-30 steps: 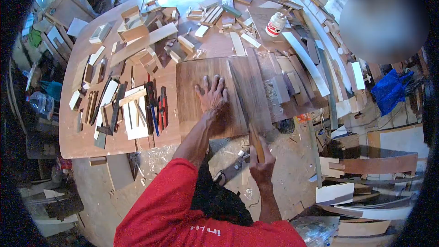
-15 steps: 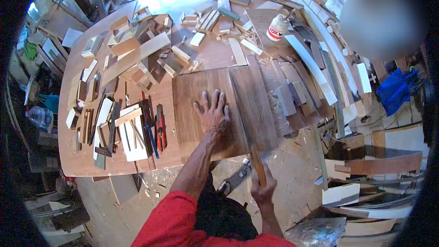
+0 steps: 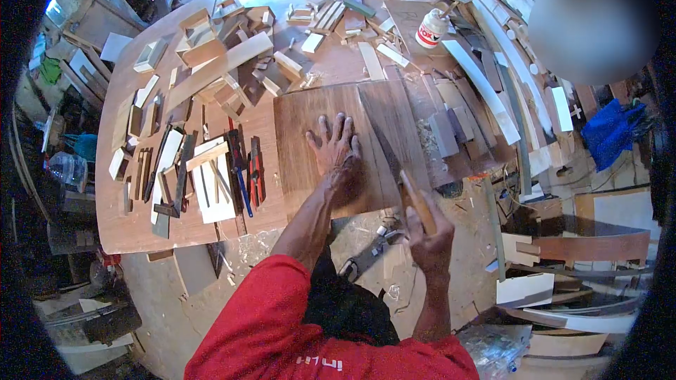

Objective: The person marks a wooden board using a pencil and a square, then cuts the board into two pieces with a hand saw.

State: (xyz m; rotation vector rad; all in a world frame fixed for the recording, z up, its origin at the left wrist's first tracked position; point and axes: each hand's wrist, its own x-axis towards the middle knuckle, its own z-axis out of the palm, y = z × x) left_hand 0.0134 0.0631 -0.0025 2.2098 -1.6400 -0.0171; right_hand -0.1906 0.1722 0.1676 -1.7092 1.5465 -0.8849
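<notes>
A brown wood-grain panel [image 3: 299,183] lies at the table's front edge. My left hand [image 3: 334,148] rests flat on it, fingers spread. To its right, my right hand [image 3: 431,239] is wrapped around the wooden handle of a handsaw [image 3: 420,203], just off the panel's near edge. The dark saw blade [image 3: 384,142] runs away from me along a line that divides the panel into a wide left part and a narrower right part. How deep the teeth sit cannot be made out.
Pliers with red handles [image 3: 255,176] and dark tools lie left of the panel. Wood offcuts [image 3: 229,70] and a white glue bottle [image 3: 431,28] are further back. Several wood strips [image 3: 482,91] lie to the right. Shavings and scraps litter the floor [image 3: 451,274].
My right hand has pushed forward with the handsaw, nearer the panel's edge. My left hand stays flat on the panel. The whole view has shifted slightly.
</notes>
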